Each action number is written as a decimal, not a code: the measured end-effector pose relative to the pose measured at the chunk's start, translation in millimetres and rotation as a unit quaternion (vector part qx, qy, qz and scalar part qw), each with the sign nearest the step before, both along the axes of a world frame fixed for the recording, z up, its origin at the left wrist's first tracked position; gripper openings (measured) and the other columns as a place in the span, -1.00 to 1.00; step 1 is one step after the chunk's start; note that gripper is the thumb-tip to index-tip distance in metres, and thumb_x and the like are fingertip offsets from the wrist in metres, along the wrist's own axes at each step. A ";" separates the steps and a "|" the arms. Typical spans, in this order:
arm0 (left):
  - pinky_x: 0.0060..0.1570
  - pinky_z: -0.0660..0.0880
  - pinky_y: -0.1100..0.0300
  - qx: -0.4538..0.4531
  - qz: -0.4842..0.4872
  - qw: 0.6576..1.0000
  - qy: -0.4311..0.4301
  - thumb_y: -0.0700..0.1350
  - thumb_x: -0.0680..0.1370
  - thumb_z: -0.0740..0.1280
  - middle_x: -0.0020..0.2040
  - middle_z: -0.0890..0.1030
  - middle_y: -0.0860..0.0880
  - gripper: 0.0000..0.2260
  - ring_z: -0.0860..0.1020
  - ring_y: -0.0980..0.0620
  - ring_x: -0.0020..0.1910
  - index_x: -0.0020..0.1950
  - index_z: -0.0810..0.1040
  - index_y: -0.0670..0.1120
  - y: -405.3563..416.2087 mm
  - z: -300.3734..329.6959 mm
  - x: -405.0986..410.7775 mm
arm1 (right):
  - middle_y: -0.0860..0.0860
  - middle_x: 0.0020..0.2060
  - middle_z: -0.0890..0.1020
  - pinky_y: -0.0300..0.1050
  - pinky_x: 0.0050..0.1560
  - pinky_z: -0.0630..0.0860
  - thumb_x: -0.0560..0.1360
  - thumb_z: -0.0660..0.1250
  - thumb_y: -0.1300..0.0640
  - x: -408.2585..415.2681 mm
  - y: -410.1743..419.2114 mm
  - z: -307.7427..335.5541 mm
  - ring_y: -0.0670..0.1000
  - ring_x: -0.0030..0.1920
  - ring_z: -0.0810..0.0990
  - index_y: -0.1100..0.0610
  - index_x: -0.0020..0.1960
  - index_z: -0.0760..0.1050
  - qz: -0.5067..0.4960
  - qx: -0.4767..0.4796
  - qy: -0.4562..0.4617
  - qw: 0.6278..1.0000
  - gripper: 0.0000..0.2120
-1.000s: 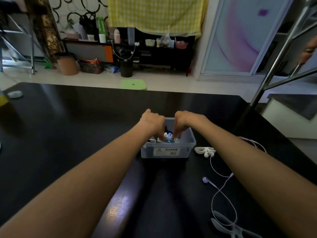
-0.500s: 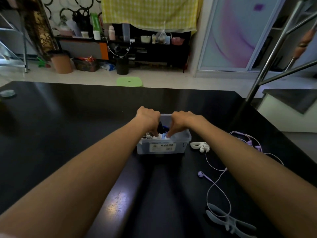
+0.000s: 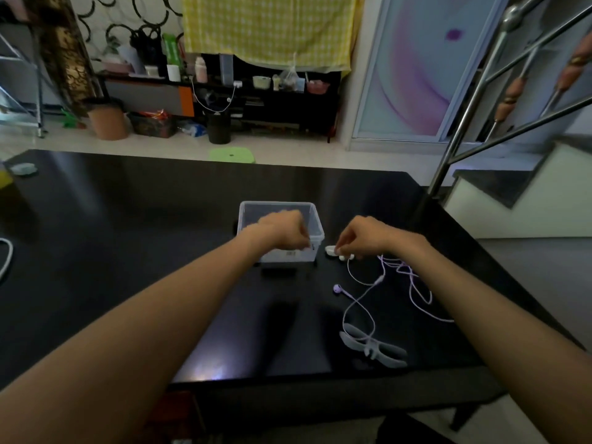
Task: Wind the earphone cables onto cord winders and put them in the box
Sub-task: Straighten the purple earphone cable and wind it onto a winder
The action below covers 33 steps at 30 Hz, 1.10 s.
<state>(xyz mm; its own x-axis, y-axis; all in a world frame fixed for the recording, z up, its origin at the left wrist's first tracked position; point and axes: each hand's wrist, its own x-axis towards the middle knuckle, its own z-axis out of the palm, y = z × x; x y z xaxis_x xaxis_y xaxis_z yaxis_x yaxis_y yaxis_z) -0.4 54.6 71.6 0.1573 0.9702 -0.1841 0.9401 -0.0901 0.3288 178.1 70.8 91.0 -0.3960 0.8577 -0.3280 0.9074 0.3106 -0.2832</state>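
Observation:
A clear plastic box [image 3: 312, 216] stands mid-table. My left hand [image 3: 282, 230] hovers over its front right part with fingers curled; motion blur hides whether it holds anything. Just right of the box, my right hand [image 3: 365, 235] pinches a white cord winder [image 3: 331, 250] lying on the table. A purple earphone cable [image 3: 358, 298] sprawls loose in front of that hand, one earbud [image 3: 337, 288] lying apart. A grey cord winder [image 3: 374, 347] lies near the table's front edge with the cable looped over it. My left hand covers the box's contents.
The black table [image 3: 128, 251] ends close in front and at the right. A white cable loop [image 3: 4, 257] lies at the far left, with a small grey object [image 3: 24, 168] at the back left. A metal stair railing [image 3: 474, 100] rises at the right.
Both hands have come out of the box. My right hand moved right, down to the white winder. My left hand lifted toward the box's front right corner. The view pulled back.

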 end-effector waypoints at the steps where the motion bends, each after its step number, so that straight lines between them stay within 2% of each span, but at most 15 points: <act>1: 0.10 0.50 0.06 -0.016 -0.018 1.000 -0.007 0.00 0.52 0.33 0.04 0.64 -0.06 -0.78 0.58 -0.05 0.03 0.09 0.65 -0.05 -7.3 -7.8 8.5 | 0.09 -0.09 0.69 -0.15 -0.08 0.55 0.51 0.33 0.13 7.1 -8.4 -5.6 -0.06 -0.22 0.59 0.17 0.07 0.63 -0.018 -0.038 -0.012 0.999 -0.80; 3: 0.20 0.44 0.11 -0.067 -0.071 0.994 -0.042 -0.11 0.54 0.33 0.13 0.63 -0.10 -0.76 0.56 -0.06 0.14 0.17 0.61 -0.12 -22.3 -26.9 27.8 | 0.05 -0.17 0.65 -0.20 -0.20 0.51 0.54 0.30 0.15 22.5 -27.1 -17.5 -0.06 -0.27 0.55 0.22 0.15 0.58 -0.080 -0.133 -0.035 0.987 -0.76; 6: 0.19 0.37 0.23 -0.135 -0.122 0.978 -0.096 -0.16 0.55 0.33 0.23 0.58 -0.10 -0.68 0.53 -0.04 0.21 0.30 0.51 -0.16 -45.7 -54.9 53.2 | 0.06 -0.18 0.57 -0.14 -0.13 0.55 0.52 0.34 0.05 38.9 -53.3 -37.5 -0.02 -0.20 0.55 0.25 0.14 0.49 -0.177 -0.211 -0.045 0.960 -0.68; 8: 0.16 0.38 0.24 -0.122 -0.112 0.978 -0.128 -0.11 0.57 0.30 0.21 0.59 -0.09 -0.70 0.53 -0.03 0.20 0.30 0.52 -0.12 -53.8 -72.3 64.5 | 0.07 -0.16 0.57 -0.11 -0.08 0.55 0.51 0.32 -0.07 45.9 -64.0 -52.4 0.00 -0.18 0.56 0.21 0.02 0.41 -0.208 -0.196 -0.059 0.956 -0.67; 10: 0.05 0.37 0.24 -0.085 -0.092 0.982 -0.139 -0.05 0.60 0.23 0.13 0.60 -0.09 -0.75 0.54 -0.05 0.15 0.22 0.57 -0.07 -59.1 -83.6 72.6 | 0.04 -0.23 0.56 -0.16 -0.17 0.51 0.53 0.30 -0.06 51.3 -69.7 -66.4 -0.03 -0.23 0.55 0.19 0.03 0.43 -0.211 -0.148 -0.050 0.965 -0.70; 12: -0.02 0.37 0.18 -0.069 -0.068 0.985 -0.145 0.05 0.62 0.15 -0.01 0.58 -0.06 -0.73 0.54 -0.07 0.08 0.12 0.59 -0.01 -62.4 -89.5 76.9 | 0.02 -0.26 0.57 -0.22 -0.25 0.47 0.53 0.32 0.06 55.3 -73.5 -78.2 -0.06 -0.27 0.54 0.13 0.01 0.55 -0.214 -0.123 0.022 0.969 -0.84; 14: 0.03 0.41 0.12 -0.076 -0.051 0.978 -0.185 0.17 0.61 0.09 -0.02 0.58 -0.04 -0.63 0.54 -0.04 0.04 0.08 0.60 0.01 -63.0 -91.9 77.2 | 0.02 -0.26 0.59 -0.25 -0.24 0.47 0.54 0.30 0.14 58.5 -78.5 -84.0 -0.07 -0.27 0.54 0.10 -0.07 0.60 -0.226 -0.132 0.135 0.956 -0.90; 15: 0.06 0.44 0.11 -0.089 -0.056 0.970 -0.220 0.22 0.59 0.09 -0.01 0.60 -0.04 -0.61 0.55 -0.01 0.01 0.09 0.60 0.01 -64.5 -92.0 75.8 | 0.03 -0.24 0.60 -0.27 -0.24 0.46 0.55 0.28 0.16 58.9 -80.8 -83.9 -0.08 -0.28 0.54 0.13 -0.04 0.60 -0.237 -0.135 0.185 0.944 -0.88; 17: 0.09 0.48 0.19 -0.102 -0.094 0.956 -0.259 0.23 0.52 0.24 0.00 0.61 0.02 -0.63 0.56 0.10 -0.01 0.15 0.58 0.03 -68.8 -91.7 70.9 | 0.07 -0.19 0.62 -0.30 -0.28 0.45 0.57 0.25 0.18 59.1 -82.5 -78.8 -0.09 -0.29 0.55 0.22 0.06 0.57 -0.266 -0.117 0.268 0.919 -0.83; 20: 0.05 0.51 0.21 -0.047 -0.126 0.971 -0.197 0.12 0.43 0.43 -0.03 0.56 0.14 -0.66 0.53 0.20 -0.06 0.16 0.56 0.06 -75.4 -92.9 61.9 | 0.13 -0.20 0.64 -0.34 -0.38 0.54 0.57 0.25 0.22 58.0 -78.6 -70.8 -0.02 -0.29 0.60 0.29 0.09 0.53 -0.315 -0.131 0.417 0.842 -0.82; 24: 0.04 0.53 0.15 0.018 -0.090 0.981 -0.169 0.03 0.43 0.45 0.02 0.62 0.14 -0.73 0.56 0.21 -0.07 0.11 0.55 0.09 -73.4 -89.6 59.0 | 0.08 -0.24 0.69 -0.22 -0.24 0.59 0.54 0.31 0.18 60.3 -75.1 -67.7 -0.02 -0.24 0.66 0.18 -0.02 0.56 -0.359 -0.146 0.530 0.754 -0.91; 27: -0.04 0.51 0.19 0.053 -0.043 0.991 -0.118 0.10 0.42 0.45 -0.05 0.64 0.16 -0.76 0.57 0.21 -0.07 0.06 0.58 0.12 -65.8 -83.2 44.8 | 0.01 -0.37 0.61 -0.26 -0.23 0.51 0.52 0.32 0.18 60.6 -70.5 -67.4 -0.08 -0.32 0.57 0.17 -0.05 0.56 -0.398 -0.121 0.568 0.710 -0.93; 30: -0.11 0.47 0.22 0.103 0.037 0.991 -0.083 0.13 0.39 0.46 -0.12 0.65 0.18 -0.76 0.58 0.17 -0.08 0.02 0.61 0.12 -60.0 -76.9 23.2 | -0.02 -0.45 0.42 -0.27 -0.29 0.35 0.53 0.30 0.19 68.9 -64.4 -67.5 -0.11 -0.41 0.37 0.15 -0.04 0.56 -0.452 -0.110 0.623 0.630 -0.93; 31: -0.13 0.46 0.21 0.108 0.064 0.989 -0.083 0.14 0.39 0.46 -0.14 0.65 0.18 -0.76 0.58 0.16 -0.09 0.00 0.61 0.11 -59.4 -75.8 16.9 | -0.03 -0.46 0.39 -0.27 -0.31 0.31 0.53 0.30 0.19 72.4 -63.1 -67.1 -0.12 -0.42 0.33 0.15 -0.03 0.55 -0.459 -0.100 0.616 0.632 -0.93; 33: -0.14 0.44 0.20 0.103 0.091 0.989 -0.062 0.12 0.40 0.46 -0.12 0.65 0.16 -0.80 0.58 0.12 -0.08 -0.03 0.62 0.11 -58.1 -76.1 6.8 | -0.02 -0.45 0.39 -0.27 -0.35 0.29 0.53 0.31 0.17 77.9 -61.2 -66.7 -0.11 -0.43 0.32 0.15 0.02 0.54 -0.458 -0.060 0.565 0.684 -0.90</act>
<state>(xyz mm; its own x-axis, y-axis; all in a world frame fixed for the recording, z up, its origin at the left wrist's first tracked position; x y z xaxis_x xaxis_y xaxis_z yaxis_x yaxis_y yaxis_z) 6.4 -3.5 -4.5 -0.0140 0.9995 0.0291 0.9008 -0.0001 0.4343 256.0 9.7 24.4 0.2304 0.9098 -0.3452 -0.1126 -0.3274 -0.9382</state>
